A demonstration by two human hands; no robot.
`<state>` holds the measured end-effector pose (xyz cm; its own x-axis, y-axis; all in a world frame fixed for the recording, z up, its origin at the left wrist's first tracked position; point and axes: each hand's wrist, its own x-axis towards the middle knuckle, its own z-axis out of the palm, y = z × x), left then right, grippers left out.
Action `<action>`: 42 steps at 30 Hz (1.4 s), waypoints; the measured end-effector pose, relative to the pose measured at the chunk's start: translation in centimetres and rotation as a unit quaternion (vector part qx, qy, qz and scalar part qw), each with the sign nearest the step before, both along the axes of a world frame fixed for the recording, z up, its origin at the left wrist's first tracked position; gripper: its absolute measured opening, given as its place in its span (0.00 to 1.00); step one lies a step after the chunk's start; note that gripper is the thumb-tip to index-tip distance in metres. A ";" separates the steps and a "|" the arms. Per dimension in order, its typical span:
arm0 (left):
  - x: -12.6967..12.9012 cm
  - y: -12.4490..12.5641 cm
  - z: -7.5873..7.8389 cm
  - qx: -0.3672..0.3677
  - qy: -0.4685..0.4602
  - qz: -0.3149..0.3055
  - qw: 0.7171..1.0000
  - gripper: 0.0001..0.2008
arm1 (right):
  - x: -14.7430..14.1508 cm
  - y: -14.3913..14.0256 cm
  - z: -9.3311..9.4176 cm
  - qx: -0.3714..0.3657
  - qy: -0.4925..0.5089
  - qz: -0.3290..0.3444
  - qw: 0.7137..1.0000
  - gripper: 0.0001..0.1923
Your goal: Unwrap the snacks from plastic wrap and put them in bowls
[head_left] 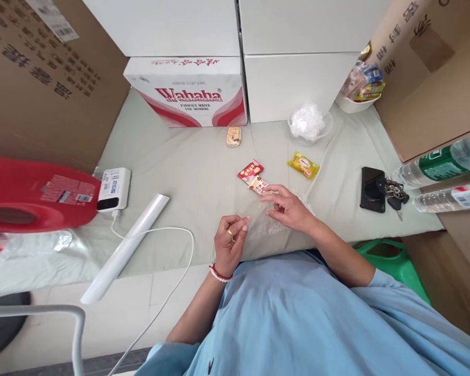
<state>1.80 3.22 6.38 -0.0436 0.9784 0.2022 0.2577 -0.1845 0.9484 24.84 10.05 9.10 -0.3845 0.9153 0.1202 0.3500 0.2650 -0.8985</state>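
My work surface is a bed (188, 172) under a pale green sheet. On it lie a red snack packet (252, 176), a yellow one (304, 165), a small biscuit pack (234, 136), a clear bag (264, 225) (flat, hard to make out), a power bank (114, 189), a white roll (126, 247), a phone (372, 189) with keys (395, 194), and a Wahaha box (188, 90).

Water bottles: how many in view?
2. Both lie on their sides at the right edge: a green-label bottle above, and a white-label bottle just below it. Both run out of frame; more may be hidden off to the right.
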 end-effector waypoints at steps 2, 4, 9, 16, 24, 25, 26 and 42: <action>-0.2 0.0 0.2 0.000 -0.010 -0.007 1.000 0.13 | -0.7 0.0 -0.8 0.027 -0.007 -0.008 1.000 0.08; -0.2 -0.2 -0.2 -0.026 -0.047 0.003 0.999 0.21 | -0.6 -0.1 -1.3 0.057 -0.016 -0.034 0.998 0.08; 1.1 -0.4 -1.3 -0.136 -0.106 0.035 0.984 0.22 | 0.1 0.0 -0.9 0.176 -0.060 0.003 0.983 0.10; 2.4 1.6 -0.1 -0.110 -0.052 -0.022 0.992 0.13 | -1.2 -1.4 -0.4 0.221 -0.093 0.001 0.971 0.11; 1.0 2.9 -0.1 -0.181 -0.096 -0.047 0.978 0.15 | -0.2 -3.9 -1.4 0.190 -0.047 -0.077 0.978 0.09; 1.3 2.6 0.0 -0.170 -0.094 -0.062 0.979 0.16 | -0.1 -3.8 -1.5 0.194 -0.051 -0.074 0.977 0.08; 1.7 2.3 0.1 -0.155 -0.088 -0.078 0.981 0.17 | 0.0 -3.7 -1.5 0.198 -0.055 -0.067 0.976 0.08; 3.0 0.7 -0.7 0.096 0.129 -0.006 0.987 0.25 | -1.6 -2.9 -1.4 0.134 -0.078 -0.097 0.983 0.03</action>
<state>4.78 3.92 5.64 0.0445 0.9211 0.3867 0.4826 -0.3588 0.7990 23.20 7.19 7.67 -0.2382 0.9165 0.3214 0.5453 0.4000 -0.7366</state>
